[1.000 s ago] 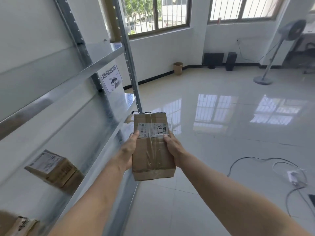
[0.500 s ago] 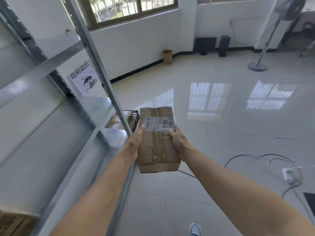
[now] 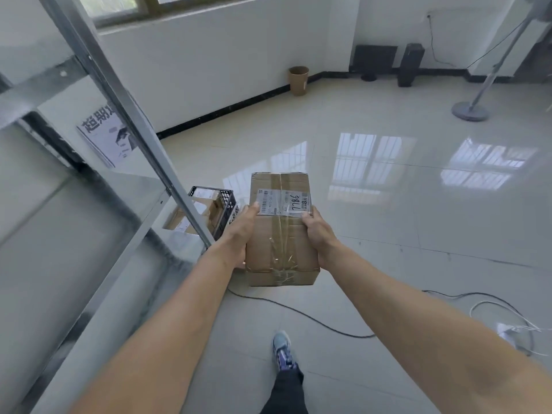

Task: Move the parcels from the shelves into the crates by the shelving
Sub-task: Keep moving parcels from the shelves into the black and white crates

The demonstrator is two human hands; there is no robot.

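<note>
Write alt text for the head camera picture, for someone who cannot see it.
Two bare hands, left hand and right hand, hold a taped cardboard parcel above a glossy tiled floor. A black crate of parcels sits by metal shelving on the left.

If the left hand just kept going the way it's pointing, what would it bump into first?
The left hand, clamped on the box, points forward and slightly down. The black crate sits just left of that line, so it might clip its corner; otherwise only bare floor. Depth is hard to judge.

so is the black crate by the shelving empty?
Not empty. The black crate already holds cardboard parcels, visible behind the shelf post.
</note>
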